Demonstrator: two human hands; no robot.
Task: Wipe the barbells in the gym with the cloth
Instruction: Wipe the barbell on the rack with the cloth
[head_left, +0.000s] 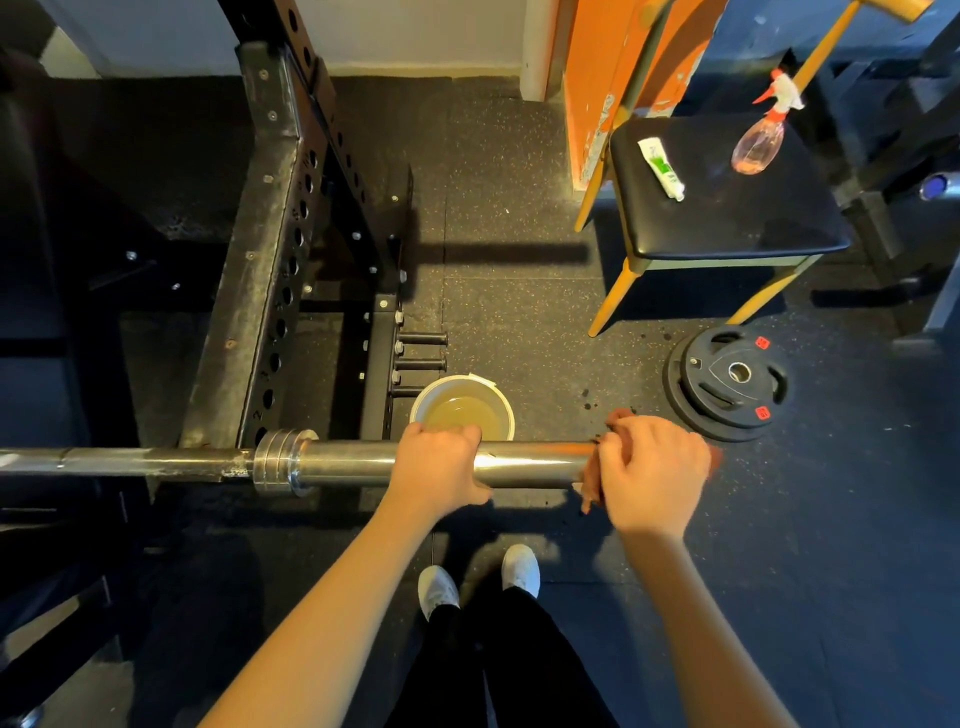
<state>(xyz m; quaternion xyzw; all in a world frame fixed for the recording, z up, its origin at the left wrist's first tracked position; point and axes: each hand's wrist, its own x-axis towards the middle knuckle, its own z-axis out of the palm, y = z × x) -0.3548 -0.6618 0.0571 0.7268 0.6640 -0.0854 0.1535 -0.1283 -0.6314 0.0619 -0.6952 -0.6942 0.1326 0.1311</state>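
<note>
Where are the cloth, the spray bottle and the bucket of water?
cloth (589, 493): head view, its hanging lower end.
spray bottle (756, 148): head view, its pink body.
bucket (441, 385): head view, its white far rim.

Room-wise: the barbell sleeve (358, 462) is bare btw the collar (283, 462) and the left hand (436, 462) gripping it. There's also a short bare bit btw that and the right hand (654, 467), which holds the cloth (589, 491) at the bar's end. Past that end, lower right of frame, it's open floor (831, 571). Left side is tight, since the rack upright (260, 260) rises right behind the collar. A bucket of water (462, 410) sits on the floor just behind the sleeve by the left hand, w/ three pegs (423, 364) poking toward it from the rack base. Stack of plates (727, 382) lies near the right hand, center right. Chair (727, 208) legs block the upper right.
</note>
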